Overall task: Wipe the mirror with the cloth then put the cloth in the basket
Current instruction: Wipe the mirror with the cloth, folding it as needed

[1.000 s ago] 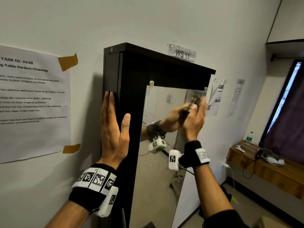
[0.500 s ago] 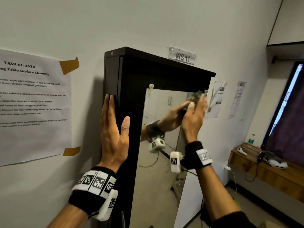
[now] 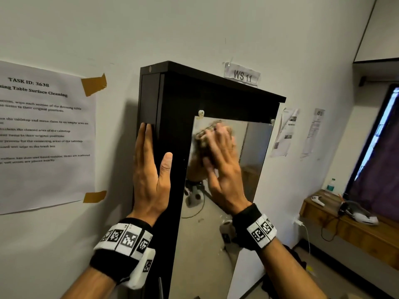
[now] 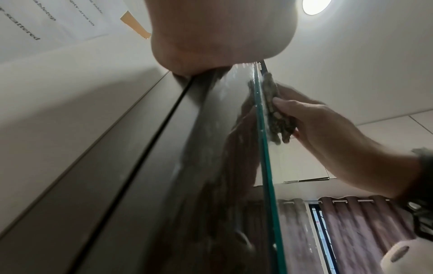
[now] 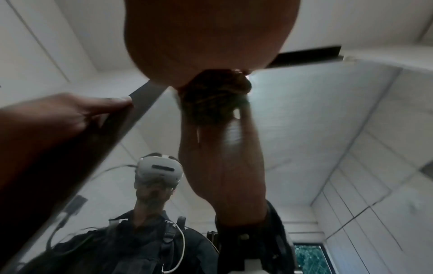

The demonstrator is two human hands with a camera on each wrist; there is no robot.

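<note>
A tall mirror [image 3: 244, 169] is fixed to the front of a black cabinet [image 3: 172, 108] against the wall. My right hand [image 3: 222, 160] lies flat on the glass near its top left corner and presses a brownish patterned cloth [image 3: 205, 134] against it. The picture is blurred there. The left wrist view shows the cloth [image 4: 276, 115] squeezed between the right hand [image 4: 316, 120] and the glass edge. My left hand [image 3: 151, 165] rests flat on the cabinet's left side with straight fingers, thumb on the front. No basket is in view.
A taped paper sheet [image 3: 43, 130] hangs on the wall left of the cabinet, and more papers [image 3: 285, 132] hang to its right. A wooden shelf [image 3: 345, 229] with a bottle and cables stands low at the right, beside a dark curtained window [image 3: 380, 165].
My right hand has slid the cloth from the mirror's top right corner across to its top left. The left hand has stayed on the cabinet's side.
</note>
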